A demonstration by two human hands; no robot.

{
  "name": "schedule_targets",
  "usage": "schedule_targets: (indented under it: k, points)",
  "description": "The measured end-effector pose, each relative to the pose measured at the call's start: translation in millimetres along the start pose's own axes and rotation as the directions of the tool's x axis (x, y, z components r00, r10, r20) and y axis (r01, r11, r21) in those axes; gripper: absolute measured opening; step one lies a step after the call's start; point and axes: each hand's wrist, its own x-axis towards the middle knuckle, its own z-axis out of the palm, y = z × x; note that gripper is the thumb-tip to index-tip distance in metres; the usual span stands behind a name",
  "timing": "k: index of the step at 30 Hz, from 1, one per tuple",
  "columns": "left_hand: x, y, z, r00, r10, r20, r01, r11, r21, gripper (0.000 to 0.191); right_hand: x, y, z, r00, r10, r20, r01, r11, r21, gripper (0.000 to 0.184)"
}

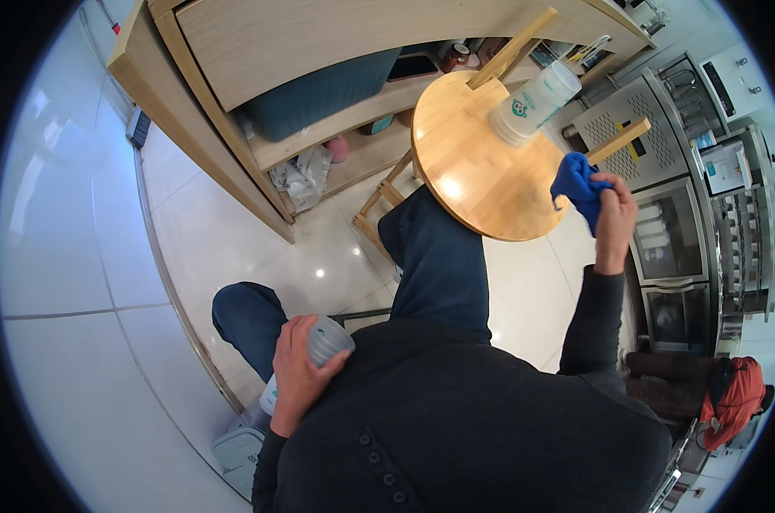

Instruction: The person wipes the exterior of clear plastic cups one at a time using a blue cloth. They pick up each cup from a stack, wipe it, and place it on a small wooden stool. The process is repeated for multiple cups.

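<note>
My left hand [299, 367] is wrapped around a stack of translucent plastic cups [328, 341], held low against my lap. Pinched in my right hand [615, 208] is a crumpled blue cloth [579, 186], raised by the right edge of a round wooden chair seat [483, 186]. Another stack of translucent plastic cups [533, 104] with a green printed figure stands on the far part of that seat, near a wooden backrest post [515, 48]. The lower end of the stack in my left hand is partly hidden by the hand and forearm.
Ahead stands a wooden cabinet [297, 45] with an open door [201, 134] and shelves holding a dark blue box [323, 90] and plastic bags [302, 176]. Stainless-steel kitchen equipment [669, 224] lines the right. A person in red [733, 401] bends there. A lidded bin [240, 452] sits at lower left.
</note>
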Motion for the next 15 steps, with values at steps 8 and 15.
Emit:
schedule_targets:
  k: [8,15]
  points:
    - [-5.9,-5.4,1.9,1.000,-0.023,-0.011,0.023,1.000,0.013,0.074,-66.1,-29.1,99.8,0.871,-0.423,0.249,0.490,0.773,-0.403,0.028]
    - [-3.3,-0.7,-2.3,1.000,0.015,0.011,-0.016,1.000,0.018,0.073,-166.8,-68.5,198.5,0.184,-0.375,0.909,0.132,0.926,0.355,0.083]
